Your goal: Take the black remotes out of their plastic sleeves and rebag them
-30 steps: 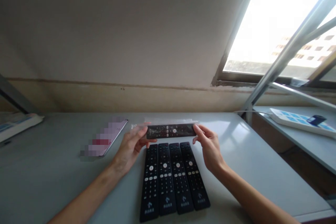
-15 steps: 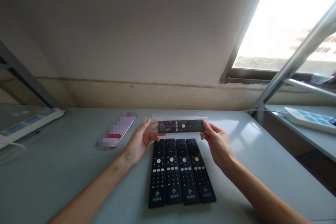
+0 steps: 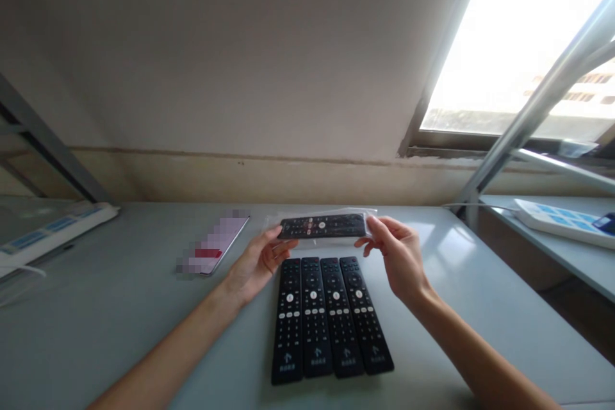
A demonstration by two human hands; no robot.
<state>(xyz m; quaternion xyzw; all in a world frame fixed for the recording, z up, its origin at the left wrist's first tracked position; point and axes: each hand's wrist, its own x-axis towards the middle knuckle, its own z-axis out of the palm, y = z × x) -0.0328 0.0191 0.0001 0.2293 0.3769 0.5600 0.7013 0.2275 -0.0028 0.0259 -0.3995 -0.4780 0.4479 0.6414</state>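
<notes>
A black remote control (image 3: 331, 225) lies sideways inside a clear plastic bag (image 3: 355, 210), held up above the table. My left hand (image 3: 257, 262) is closed on the remote's left end, thumb on top and fingers beneath. On the other side my right hand (image 3: 398, 253) pinches the bag's right edge, close to the remote's right end. Just below, several matching black remotes (image 3: 314, 346) lie side by side on the table, with white buttons facing up.
A phone (image 3: 218, 243), partly pixelated, lies on the grey table (image 3: 120, 307) left of my left hand. White power strips sit at the far left (image 3: 57, 230) and far right (image 3: 562, 221). Metal frame bars (image 3: 509, 134) rise beside the window.
The remote has shifted left within the bag, towards my left hand. My right fingers now grip bag film past the remote's end. The row of remotes stays put.
</notes>
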